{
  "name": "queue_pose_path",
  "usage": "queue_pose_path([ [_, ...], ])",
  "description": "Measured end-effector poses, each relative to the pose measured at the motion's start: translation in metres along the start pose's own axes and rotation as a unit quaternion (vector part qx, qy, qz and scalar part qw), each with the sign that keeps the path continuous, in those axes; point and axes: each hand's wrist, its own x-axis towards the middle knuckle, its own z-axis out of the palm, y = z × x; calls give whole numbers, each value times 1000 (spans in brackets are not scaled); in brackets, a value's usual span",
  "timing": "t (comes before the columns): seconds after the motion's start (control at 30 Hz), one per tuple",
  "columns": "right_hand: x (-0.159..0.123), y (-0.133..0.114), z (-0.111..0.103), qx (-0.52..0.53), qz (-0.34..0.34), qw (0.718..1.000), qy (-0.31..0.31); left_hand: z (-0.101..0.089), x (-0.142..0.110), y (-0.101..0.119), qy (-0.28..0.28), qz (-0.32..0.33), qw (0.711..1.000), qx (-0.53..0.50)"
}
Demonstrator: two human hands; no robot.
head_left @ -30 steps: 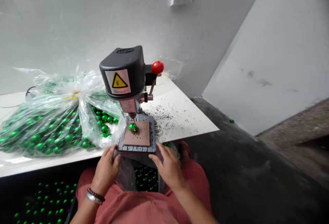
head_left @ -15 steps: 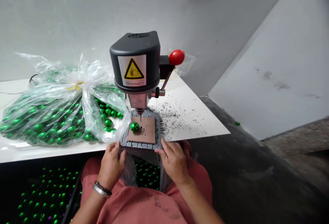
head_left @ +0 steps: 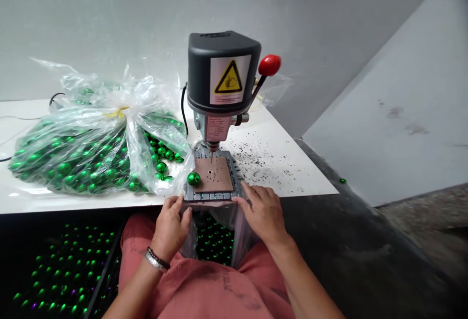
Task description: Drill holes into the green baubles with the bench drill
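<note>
A small bench drill with a black motor housing (head_left: 223, 72) stands on the white table, its thin bit (head_left: 211, 149) pointing down at a brown square pad (head_left: 214, 175). The pad lies on the grey slotted drill base (head_left: 212, 196). A shiny green ball (head_left: 193, 178) sits at the pad's left edge, touching neither hand. My left hand (head_left: 171, 226) grips the base's front left corner. My right hand (head_left: 261, 211) holds its front right corner. A red-knobbed feed lever (head_left: 269, 65) sticks out at the drill's right.
A tied clear plastic bag of green balls (head_left: 73, 155) lies left of the drill, with loose balls (head_left: 163, 159) beside it. Black specks (head_left: 261, 158) cover the white table (head_left: 292, 182). A black crate of green balls (head_left: 66, 270) sits below the table edge. One ball (head_left: 342, 181) lies on the floor.
The green ball has rolled left across the pad to its edge, uncovering a small hole. The whole scene has shifted right in view, and my right hand has moved slightly right.
</note>
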Motion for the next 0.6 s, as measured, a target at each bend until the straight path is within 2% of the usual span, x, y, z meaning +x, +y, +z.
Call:
queue_pose_path([
  [0.13,20,-50,-9,29,-19,999,7,-10,1,2,-30,-36,996,-77],
  [0.23,40,-88,4,54,2,999,6,-15,-4,3,-28,-38,991,-129],
  [0.3,50,-103,17,69,32,997,6,-16,-11,2,-23,-47,986,-160],
  [0.37,52,-110,27,83,41,996,13,-17,-20,0,-24,-67,978,-198],
  [0.43,46,-112,27,100,27,994,21,-18,-28,-1,-32,-97,963,-249],
  [0.53,26,-110,9,150,-9,988,39,-28,-36,6,-58,-154,922,-350],
  [0.6,10,-108,-9,211,-40,975,62,-38,-38,17,-87,-162,889,-419],
])
